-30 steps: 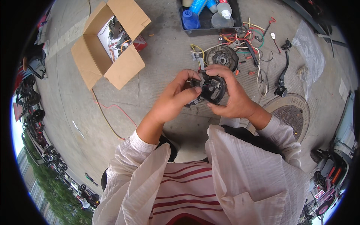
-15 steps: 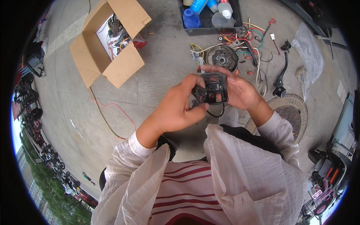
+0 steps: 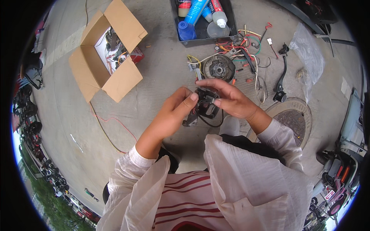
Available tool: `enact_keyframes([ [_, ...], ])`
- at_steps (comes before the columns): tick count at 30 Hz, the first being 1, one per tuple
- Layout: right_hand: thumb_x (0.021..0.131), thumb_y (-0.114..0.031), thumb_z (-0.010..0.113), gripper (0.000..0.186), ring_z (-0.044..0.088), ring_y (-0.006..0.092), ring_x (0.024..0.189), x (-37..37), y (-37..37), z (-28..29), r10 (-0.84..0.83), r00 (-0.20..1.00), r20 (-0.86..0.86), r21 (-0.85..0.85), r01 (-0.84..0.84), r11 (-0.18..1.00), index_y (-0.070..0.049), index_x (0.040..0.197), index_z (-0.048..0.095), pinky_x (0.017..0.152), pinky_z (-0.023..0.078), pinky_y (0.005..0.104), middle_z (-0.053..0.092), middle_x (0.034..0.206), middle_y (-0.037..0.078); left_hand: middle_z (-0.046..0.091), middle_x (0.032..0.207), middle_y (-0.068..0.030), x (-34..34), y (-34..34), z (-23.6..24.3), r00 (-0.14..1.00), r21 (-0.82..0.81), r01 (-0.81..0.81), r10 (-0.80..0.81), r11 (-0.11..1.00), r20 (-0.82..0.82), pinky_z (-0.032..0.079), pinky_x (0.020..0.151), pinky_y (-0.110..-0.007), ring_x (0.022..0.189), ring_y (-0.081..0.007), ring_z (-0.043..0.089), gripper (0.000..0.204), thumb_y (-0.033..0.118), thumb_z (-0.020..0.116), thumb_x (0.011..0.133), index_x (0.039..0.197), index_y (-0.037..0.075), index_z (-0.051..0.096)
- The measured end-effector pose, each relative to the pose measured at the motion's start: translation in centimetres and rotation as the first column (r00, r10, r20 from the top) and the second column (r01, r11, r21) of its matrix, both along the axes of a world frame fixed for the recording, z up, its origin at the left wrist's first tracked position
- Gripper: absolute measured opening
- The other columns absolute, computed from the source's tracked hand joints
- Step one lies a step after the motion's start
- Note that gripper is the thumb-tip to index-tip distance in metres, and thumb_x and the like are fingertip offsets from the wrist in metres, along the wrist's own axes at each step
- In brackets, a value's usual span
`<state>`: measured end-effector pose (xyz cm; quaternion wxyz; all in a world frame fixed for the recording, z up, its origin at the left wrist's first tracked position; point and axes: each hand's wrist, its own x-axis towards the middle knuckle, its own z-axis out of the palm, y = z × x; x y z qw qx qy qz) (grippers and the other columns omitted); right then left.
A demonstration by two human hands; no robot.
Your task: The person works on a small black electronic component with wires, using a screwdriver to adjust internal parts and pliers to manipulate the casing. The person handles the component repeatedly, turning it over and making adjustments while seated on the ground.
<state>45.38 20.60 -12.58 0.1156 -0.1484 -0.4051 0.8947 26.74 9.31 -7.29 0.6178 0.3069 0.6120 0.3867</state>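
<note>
Flanking black part: both hands.

Two hands, left hand and right hand, held one black part, one open cardboard box lay left of it, one dark tray beyond, one round rotor, one black lever, one manhole cover to its right

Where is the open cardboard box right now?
In the head view, the open cardboard box sits on the concrete ground at upper left, left of the dark tray of bottles.
</note>
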Motion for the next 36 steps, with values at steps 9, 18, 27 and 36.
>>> enact_keyframes([
  [9,0.083,-0.002,0.05,0.055,0.045,0.022,0.125,-0.2,0.7,2.3,0.035,0.997,-0.065,0.469,-0.001,0.883,-0.002,0.138,0.047,0.106,0.035,0.0347,0.05,0.129,0.012,0.048,0.133,-0.0179,-0.4,0.5,-0.3,0.988,-0.01,0.044,-0.042,0.999,0.15,0.049,0.086,-0.031,0.105,-0.0185,0.058,0.074,0.011,0.074,0.085,0.142,0.0,0.028],
  [18,0.082,-0.007,0.054,0.052,0.044,0.0229,0.123,-1.3,0.4,5.0,-0.104,0.994,-0.025,0.557,0.101,0.825,0.0,0.134,0.051,0.105,0.033,0.0347,0.046,0.13,0.013,0.049,0.134,-0.0107,-0.4,0.1,0.4,0.922,-0.044,0.08,-0.057,0.996,0.383,0.038,0.101,-0.03,0.12,-0.0173,0.048,0.065,0.017,0.056,0.094,0.15,0.001,0.026],
  [27,0.086,-0.021,0.053,0.049,0.051,0.0169,0.108,-1.2,0.4,5.3,-0.339,0.939,0.053,0.47,0.276,0.838,0.005,0.128,0.052,0.093,0.039,0.0308,0.055,0.119,0.01,0.059,0.11,-0.0037,-5.8,-2.7,7.9,0.947,0.019,0.117,-0.118,0.993,0.3,0.046,0.083,-0.025,0.093,-0.0095,0.057,0.05,-0.001,0.06,0.091,0.138,0.01,0.045],
  [36,0.088,0.003,0.055,0.035,0.049,0.011,0.101,0.5,3.3,7.7,-0.512,0.858,0.035,0.591,0.395,0.703,0.0,0.122,0.057,0.087,0.044,0.0262,0.048,0.118,0.005,0.056,0.112,-0.0048,-8.4,-8.4,15.0,0.961,0.185,-0.233,0.255,0.955,-0.105,0.049,0.09,-0.029,0.101,-0.014,0.058,0.062,-0.003,0.065,0.084,0.139,0.006,0.039],
])
